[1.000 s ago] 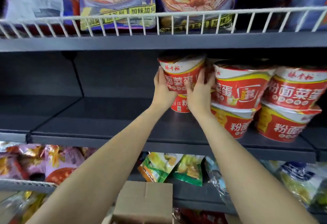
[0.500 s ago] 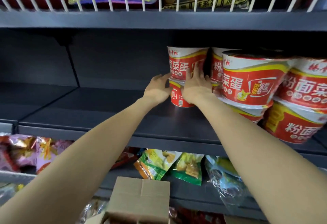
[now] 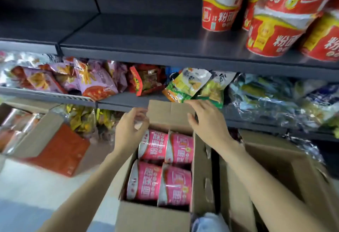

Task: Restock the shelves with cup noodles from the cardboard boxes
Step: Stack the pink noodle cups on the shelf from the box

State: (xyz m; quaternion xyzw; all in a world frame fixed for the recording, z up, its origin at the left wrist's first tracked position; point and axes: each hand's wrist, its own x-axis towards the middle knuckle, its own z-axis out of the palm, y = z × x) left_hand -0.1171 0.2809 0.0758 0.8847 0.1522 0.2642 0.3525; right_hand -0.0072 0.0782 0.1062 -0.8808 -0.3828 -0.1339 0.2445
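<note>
An open cardboard box [image 3: 154,217] stands below me with several pink-wrapped cup noodles [image 3: 159,169] lying on their sides in it. My left hand [image 3: 130,131] hovers over the box's far left corner, fingers loosely curled and holding nothing. My right hand [image 3: 207,121] is over the far right corner by the raised back flap [image 3: 170,112], fingers relaxed and empty. Red cup noodles [image 3: 220,10] stand stacked on the grey shelf [image 3: 146,52] at the upper right.
A second brown box [image 3: 286,169] stands to the right and another open box [image 3: 36,136] with a red panel to the left. Snack bags [image 3: 91,79] fill the lower shelves. The left half of the grey shelf holds nothing.
Both hands have left the stacked cups on the shelf and dropped down to the open box. The view has tilted down from the shelf to the box.
</note>
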